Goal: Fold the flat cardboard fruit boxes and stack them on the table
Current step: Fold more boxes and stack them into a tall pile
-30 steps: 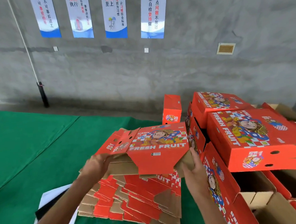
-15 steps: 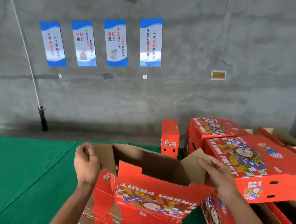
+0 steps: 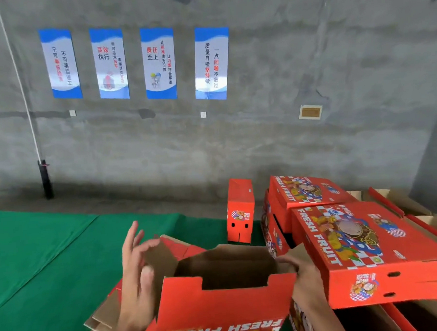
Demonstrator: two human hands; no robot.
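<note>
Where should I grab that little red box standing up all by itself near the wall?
Grip the small upright box by its two tall side faces, probably coming down from above. It stands on end on the green cloth, narrow and tall, with open space on its left.

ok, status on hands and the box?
Left hand open, pressing side flap. Right hand gripping right flap. Box opened up, top unfolded. Finished stack close at right.

Four blue-white posters point(image 3: 159, 63) on grey concrete wall point(image 3: 334, 70)
</note>
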